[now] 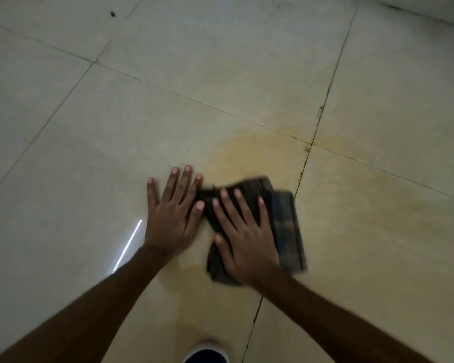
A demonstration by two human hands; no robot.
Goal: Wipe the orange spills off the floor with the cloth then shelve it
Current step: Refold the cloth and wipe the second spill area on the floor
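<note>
At the bottom centre of the frame, nearest the camera, a white-edged dark shoe toe stands on the pale glossy tiled floor. Above it two bare forearms reach up to the middle of the picture. The right hand lies flat, fingers spread, pressing down on the dark checked folded cloth; it does not clench the fabric but pins it under the palm, likely so the whole fold rubs the tile. The left hand is released and empty, splayed on bare floor just beside the cloth's left edge, apparently as a prop for the body's weight. The cloth sits just below centre, over the lower part of the orange smeared spill, which spreads toward the dark grout line. Its edges are blurred, suggesting a wiping stroke; stain remains.
</note>
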